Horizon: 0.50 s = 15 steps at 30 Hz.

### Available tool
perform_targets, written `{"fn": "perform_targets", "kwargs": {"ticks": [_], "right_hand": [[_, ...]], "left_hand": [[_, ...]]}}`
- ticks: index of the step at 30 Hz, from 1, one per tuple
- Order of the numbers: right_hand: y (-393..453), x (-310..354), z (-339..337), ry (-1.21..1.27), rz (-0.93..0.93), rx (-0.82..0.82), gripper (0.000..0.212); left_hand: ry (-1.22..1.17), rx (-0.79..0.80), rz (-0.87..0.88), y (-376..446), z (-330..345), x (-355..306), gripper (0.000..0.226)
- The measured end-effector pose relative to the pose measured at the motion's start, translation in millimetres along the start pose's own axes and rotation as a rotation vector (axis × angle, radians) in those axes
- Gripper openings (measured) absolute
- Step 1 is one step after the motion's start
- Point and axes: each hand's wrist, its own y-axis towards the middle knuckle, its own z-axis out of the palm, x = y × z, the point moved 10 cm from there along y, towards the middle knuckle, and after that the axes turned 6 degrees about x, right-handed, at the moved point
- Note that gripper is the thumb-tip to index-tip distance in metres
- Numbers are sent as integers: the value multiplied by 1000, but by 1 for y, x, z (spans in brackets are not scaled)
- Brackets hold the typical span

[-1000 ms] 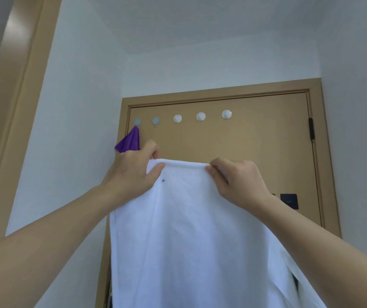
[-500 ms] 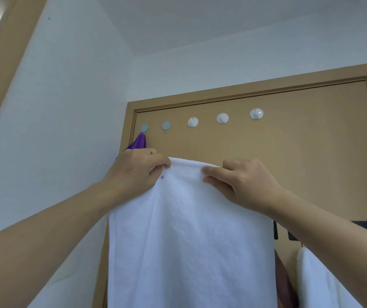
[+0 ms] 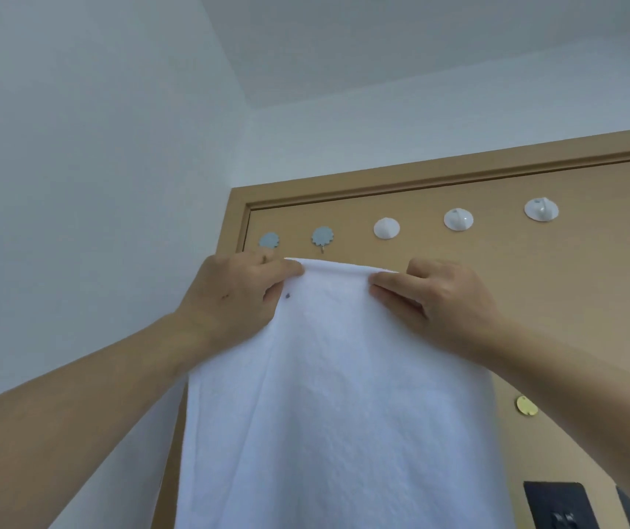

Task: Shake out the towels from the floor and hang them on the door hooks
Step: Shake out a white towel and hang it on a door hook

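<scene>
The white towel (image 3: pixel 328 395) hangs down the centre of the frame, its top hem held up just below the row of 5 hooks on the door (image 3: pixel 535 299). The left hand (image 3: pixel 237 299) pinches the hem at its left corner and the right hand (image 3: pixel 447 303) pinches it at the right, both closed on the cloth.

The likely fault is a missed hook: the hem is a thick, flat fold, and the small metal prong of the second blue hook (image 3: pixel 322 237) may catch only a few loops, so the towel's weight could drag it off on release. Pulling hard could also strain a stick-on hook.

Room is tight at left, where the door frame (image 3: pixel 239 219) and wall (image 3: pixel 95 185) crowd the left hand. The 3 white hooks (image 3: pixel 458 219) toward the upper right stand in open door.
</scene>
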Motion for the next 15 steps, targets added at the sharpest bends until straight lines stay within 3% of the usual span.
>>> {"fn": "perform_targets", "kwargs": {"ticks": [6,10,15], "right_hand": [[10,-15,76,-179,-67,96,33],[18,-30,115,-261,-102,75,38],[35,-67,161,-332,-2,90,41]], "left_hand": [[125,72,-4,-22,68,39,36],[231,137,-22,-17,105,57,39],[389,124,-123,10,136,87,38]]}}
